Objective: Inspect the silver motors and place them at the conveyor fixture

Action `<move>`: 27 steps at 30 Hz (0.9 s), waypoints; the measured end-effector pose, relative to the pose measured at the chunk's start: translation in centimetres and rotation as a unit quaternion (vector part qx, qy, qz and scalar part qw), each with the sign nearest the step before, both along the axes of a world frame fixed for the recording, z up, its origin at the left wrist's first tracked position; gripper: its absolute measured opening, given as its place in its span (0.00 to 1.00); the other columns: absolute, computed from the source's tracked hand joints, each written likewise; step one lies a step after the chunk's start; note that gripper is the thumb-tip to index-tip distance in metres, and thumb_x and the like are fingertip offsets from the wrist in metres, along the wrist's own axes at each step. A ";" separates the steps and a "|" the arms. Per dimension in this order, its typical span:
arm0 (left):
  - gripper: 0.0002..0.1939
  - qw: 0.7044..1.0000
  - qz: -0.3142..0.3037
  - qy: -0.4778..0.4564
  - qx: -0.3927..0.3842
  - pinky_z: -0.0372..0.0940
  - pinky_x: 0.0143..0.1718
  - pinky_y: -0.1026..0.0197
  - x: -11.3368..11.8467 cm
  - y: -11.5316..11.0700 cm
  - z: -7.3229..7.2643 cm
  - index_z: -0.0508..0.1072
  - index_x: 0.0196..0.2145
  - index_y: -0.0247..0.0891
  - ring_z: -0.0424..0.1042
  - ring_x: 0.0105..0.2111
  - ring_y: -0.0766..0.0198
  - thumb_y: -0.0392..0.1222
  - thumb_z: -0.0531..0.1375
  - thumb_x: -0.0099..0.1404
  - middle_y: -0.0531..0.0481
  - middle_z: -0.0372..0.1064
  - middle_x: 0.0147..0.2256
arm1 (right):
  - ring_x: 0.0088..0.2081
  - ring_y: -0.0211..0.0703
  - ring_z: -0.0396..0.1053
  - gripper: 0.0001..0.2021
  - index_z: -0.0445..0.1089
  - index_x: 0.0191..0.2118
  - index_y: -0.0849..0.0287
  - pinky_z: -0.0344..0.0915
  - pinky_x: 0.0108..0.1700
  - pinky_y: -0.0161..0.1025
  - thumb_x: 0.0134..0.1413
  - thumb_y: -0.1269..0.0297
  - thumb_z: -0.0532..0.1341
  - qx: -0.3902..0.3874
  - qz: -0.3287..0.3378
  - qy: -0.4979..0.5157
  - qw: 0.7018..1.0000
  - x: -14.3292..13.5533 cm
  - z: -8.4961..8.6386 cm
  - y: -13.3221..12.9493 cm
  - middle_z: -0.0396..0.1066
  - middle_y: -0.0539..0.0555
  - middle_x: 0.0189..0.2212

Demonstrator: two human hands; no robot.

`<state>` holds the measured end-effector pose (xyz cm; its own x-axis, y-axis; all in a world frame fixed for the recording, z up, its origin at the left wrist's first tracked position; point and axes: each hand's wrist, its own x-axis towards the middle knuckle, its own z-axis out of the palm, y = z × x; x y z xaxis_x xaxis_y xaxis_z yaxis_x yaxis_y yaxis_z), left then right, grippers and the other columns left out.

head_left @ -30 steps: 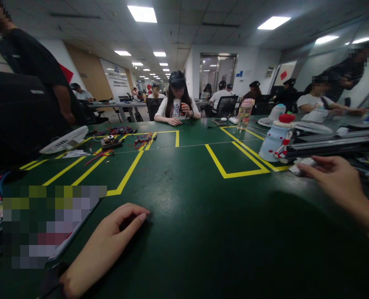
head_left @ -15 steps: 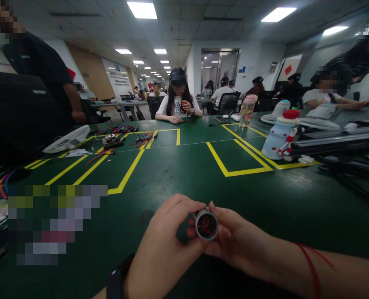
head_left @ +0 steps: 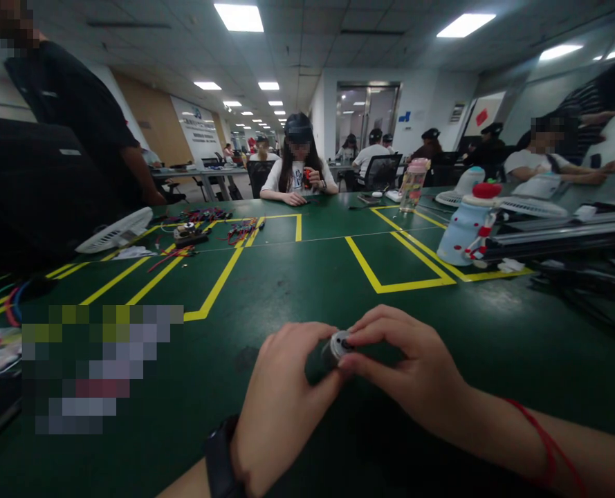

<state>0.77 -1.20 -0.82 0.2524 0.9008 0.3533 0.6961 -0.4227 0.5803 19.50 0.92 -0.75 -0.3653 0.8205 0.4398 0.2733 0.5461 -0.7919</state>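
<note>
A small motor (head_left: 332, 351), a grey metal cylinder, is held above the green table between both hands. Its end face, with small dark holes and what looks like a short shaft, is turned toward me. My left hand (head_left: 285, 370) wraps its thumb and fingers around the cylinder's side. At the end face, the thumb and forefinger of my right hand (head_left: 414, 353) pinch the shaft or the rim; the fingertips hide which. The far end of the motor is out of sight.
Yellow tape lines mark the green table (head_left: 297, 283). Wire bundles (head_left: 245, 230) and a white fan (head_left: 115, 232) lie at the left. A blue bottle (head_left: 460, 232), a pink-lidded bottle (head_left: 414, 185) and metal rails (head_left: 571, 232) stand right. A person (head_left: 299, 169) sits opposite.
The motor has been turned: its open end with red wires inside faced me before, and its end face does now. My right hand has shifted from its side to a pinch at that end.
</note>
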 end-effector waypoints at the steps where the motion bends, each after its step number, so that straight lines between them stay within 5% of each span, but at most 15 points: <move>1: 0.10 1.000 0.001 0.013 -0.009 0.62 0.41 0.50 0.0 0.2 -0.2 0.74 0.40 0.46 0.70 0.41 0.53 0.46 0.63 0.59 0.50 0.75 0.40 | 0.38 0.37 0.68 0.08 0.74 0.37 0.53 0.67 0.41 0.38 0.49 0.60 0.65 0.021 0.006 -0.037 0.999 0.0 -0.2 0.1 0.70 0.52 0.36; 7: 0.12 0.997 -0.018 0.016 -0.071 0.63 0.41 0.50 -0.7 0.5 -1.2 0.75 0.41 0.47 0.71 0.40 0.53 0.47 0.64 0.57 0.51 0.75 0.39 | 0.40 0.38 0.67 0.11 0.71 0.41 0.54 0.66 0.42 0.40 0.51 0.58 0.63 -0.001 0.026 -0.094 0.995 -0.3 -1.6 0.4 0.68 0.53 0.39; 11: 0.21 0.997 -0.055 -0.034 -0.041 0.63 0.47 0.49 -1.4 0.0 -0.1 0.70 0.49 0.47 0.69 0.45 0.54 0.42 0.63 0.57 0.48 0.71 0.47 | 0.44 0.40 0.68 0.28 0.62 0.51 0.54 0.66 0.48 0.45 0.43 0.58 0.68 -0.119 0.028 -0.015 0.992 -0.1 -2.2 0.6 0.67 0.54 0.47; 14: 0.10 0.996 -0.061 -0.051 -0.037 0.64 0.48 0.52 -1.3 0.3 1.1 0.75 0.42 0.46 0.69 0.45 0.57 0.41 0.59 0.62 0.49 0.71 0.45 | 0.47 0.41 0.68 0.31 0.58 0.53 0.55 0.65 0.52 0.46 0.42 0.60 0.69 -0.172 0.067 0.030 0.982 -0.2 -2.8 0.9 0.66 0.56 0.50; 18: 0.07 0.993 -0.054 -0.077 -0.067 0.65 0.44 0.56 -1.0 1.1 1.8 0.78 0.33 0.43 0.71 0.41 0.60 0.42 0.59 0.64 0.50 0.72 0.39 | 0.47 0.41 0.68 0.32 0.57 0.52 0.55 0.65 0.52 0.46 0.40 0.60 0.70 -0.154 0.068 0.006 0.986 -0.7 -3.3 1.0 0.68 0.53 0.45; 22: 0.08 0.991 -0.016 -0.112 -0.065 0.64 0.41 0.57 -1.9 1.7 1.8 0.78 0.34 0.44 0.70 0.38 0.60 0.45 0.59 0.64 0.51 0.71 0.36 | 0.44 0.40 0.68 0.29 0.58 0.52 0.54 0.65 0.49 0.44 0.43 0.61 0.68 -0.120 0.054 -0.017 0.991 -0.6 -3.1 1.0 0.69 0.53 0.43; 27: 0.05 0.995 0.001 -0.033 -0.097 0.62 0.44 0.53 -2.7 1.9 -0.3 0.80 0.33 0.47 0.68 0.41 0.56 0.46 0.63 0.60 0.51 0.70 0.38 | 0.41 0.38 0.68 0.23 0.63 0.48 0.56 0.66 0.45 0.39 0.44 0.63 0.66 -0.089 0.027 -0.054 0.994 0.1 -2.7 1.2 0.69 0.52 0.42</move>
